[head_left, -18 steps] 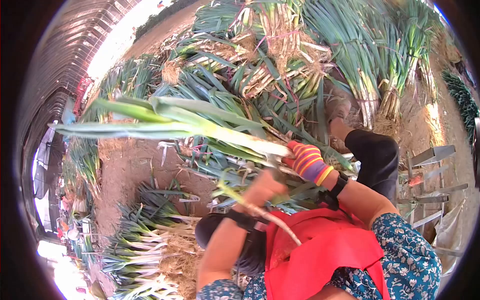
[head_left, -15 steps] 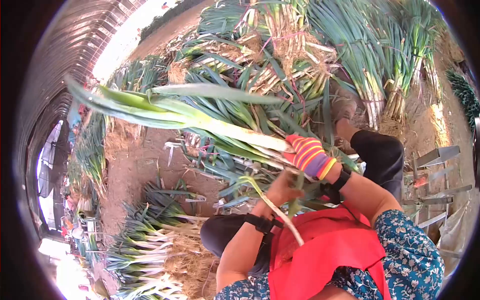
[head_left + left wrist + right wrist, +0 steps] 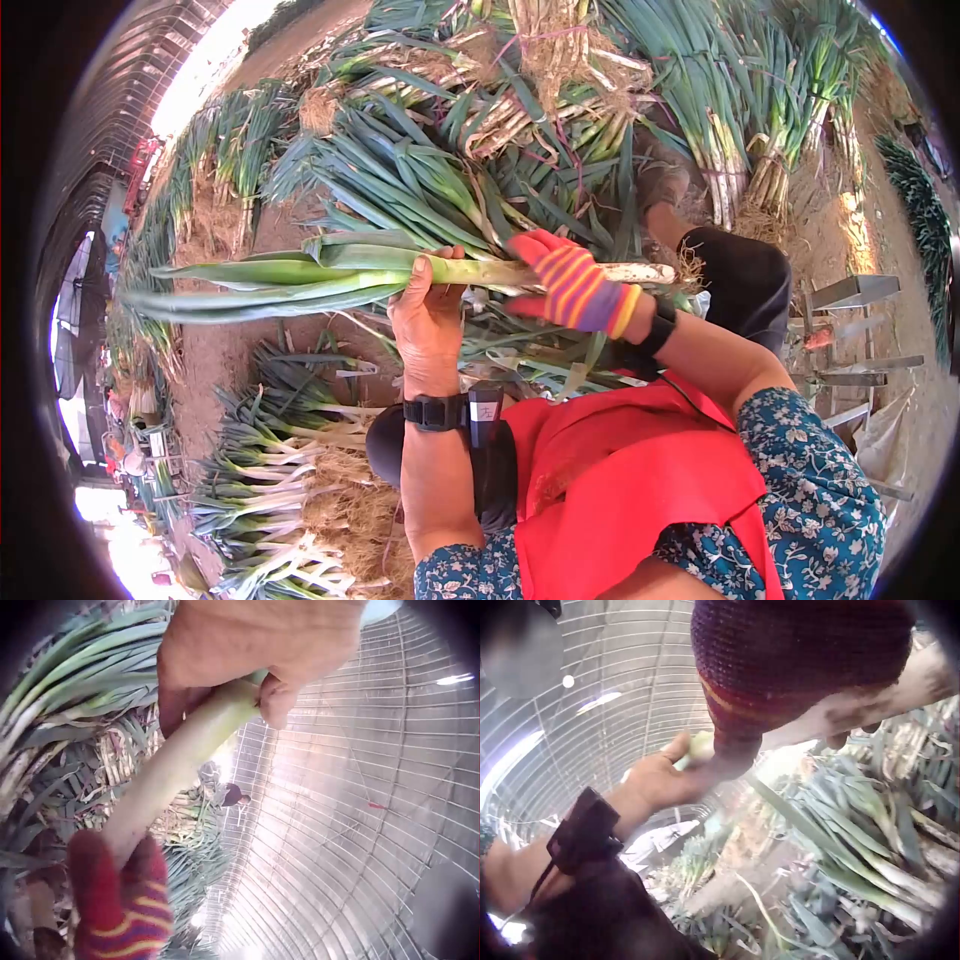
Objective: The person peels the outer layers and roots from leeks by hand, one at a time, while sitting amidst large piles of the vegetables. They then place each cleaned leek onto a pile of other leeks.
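Note:
One leek (image 3: pixel 390 283) lies nearly level across the front of the body, its green leaves to the left and its white root end to the right. My bare left hand (image 3: pixel 430 325) grips it where the leaves meet the shank, thumb on the near side. The right hand (image 3: pixel 582 288), in a striped glove, holds the white shank, which runs on past the glove to thin roots. In the left wrist view, red gloved fingers (image 3: pixel 94 877) lie on both sides of the pale shank (image 3: pixel 172 765). The right wrist view shows soil marks on the shank (image 3: pixel 855 705).
Loose leeks (image 3: pixel 400 175) lie piled ahead, and tied bundles (image 3: pixel 725 170) stand at the back right. A row of leeks with roots (image 3: pixel 300 490) lies on the ground at lower left. A metal frame (image 3: pixel 855 290) is at the right, beside a bent knee (image 3: pixel 740 280).
My left hand has risen from near the lap and taken hold of the leek. The white end now extends right past the glove. The pale peeled strip over the left wrist is gone from view.

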Demonstrator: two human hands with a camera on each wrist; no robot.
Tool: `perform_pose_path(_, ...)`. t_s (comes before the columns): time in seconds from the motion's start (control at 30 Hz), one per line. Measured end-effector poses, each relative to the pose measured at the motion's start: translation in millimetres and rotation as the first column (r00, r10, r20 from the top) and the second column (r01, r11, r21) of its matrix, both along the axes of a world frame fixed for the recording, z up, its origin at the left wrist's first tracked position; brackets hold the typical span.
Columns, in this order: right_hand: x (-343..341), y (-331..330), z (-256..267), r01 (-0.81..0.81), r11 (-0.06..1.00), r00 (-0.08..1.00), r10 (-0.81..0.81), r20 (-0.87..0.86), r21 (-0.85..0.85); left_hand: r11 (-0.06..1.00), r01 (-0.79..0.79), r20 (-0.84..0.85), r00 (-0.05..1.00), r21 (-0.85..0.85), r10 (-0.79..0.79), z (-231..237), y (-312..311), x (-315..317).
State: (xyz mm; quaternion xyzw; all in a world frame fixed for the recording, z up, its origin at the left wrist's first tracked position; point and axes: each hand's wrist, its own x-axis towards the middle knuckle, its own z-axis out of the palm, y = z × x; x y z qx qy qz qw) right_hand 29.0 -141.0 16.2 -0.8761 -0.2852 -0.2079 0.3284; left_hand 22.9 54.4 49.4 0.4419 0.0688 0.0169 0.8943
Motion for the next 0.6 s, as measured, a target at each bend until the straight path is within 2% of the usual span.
perform_pose_path(0.03,3,7,10,-0.065,0.988,0.997,0.058,0.050,0.137,1.000,-0.002,0.024,1.000,0.020,0.002,2,-3,-2)
perform_pose_path(0.17,10,28,20,-0.199,0.977,0.979,0.201,-0.028,0.070,0.999,0.027,0.017,0.999,0.041,-0.028,3,-5,-8)
perform_pose_path(0.23,7,34,17,-0.111,0.989,0.976,0.091,0.200,0.094,0.999,0.015,-0.008,1.000,0.033,-0.014,7,-5,-11)
perform_pose_path(0.27,11,29,17,-0.116,0.991,0.993,0.114,0.034,0.067,0.997,0.055,0.012,0.998,0.055,-0.056,7,-2,-12)
perform_pose_path(0.3,17,28,8,-0.095,0.982,0.995,0.095,0.004,0.163,0.992,0.097,0.030,0.995,0.078,-0.099,6,-2,-13)
perform_pose_path(0.33,24,23,2,-0.071,0.994,0.978,0.086,-0.193,0.083,0.998,0.039,0.075,0.996,0.057,-0.043,5,-7,-13)
perform_pose_path(0.37,31,17,-4,-0.059,0.998,0.924,0.055,-0.378,0.000,0.997,0.047,0.064,0.997,0.055,-0.051,5,-7,-14)
perform_pose_path(0.43,32,3,-16,-0.028,0.964,0.895,-0.093,-0.436,-0.263,0.999,0.026,0.165,0.986,0.022,-0.030,6,-2,-14)
perform_pose_path(0.5,30,-29,-65,-0.016,0.936,0.949,-0.096,-0.300,-0.352,0.997,0.078,0.199,0.977,0.005,-0.077,13,10,-14)
perform_pose_path(0.57,30,-73,-119,-0.088,0.785,0.914,-0.182,-0.364,-0.613,0.995,0.079,0.259,0.964,-0.067,-0.059,16,29,-13)
perform_pose_path(0.6,19,-95,-127,-0.134,0.721,0.880,-0.229,-0.416,-0.680,0.999,-0.003,0.240,0.971,-0.047,0.014,24,31,-16)
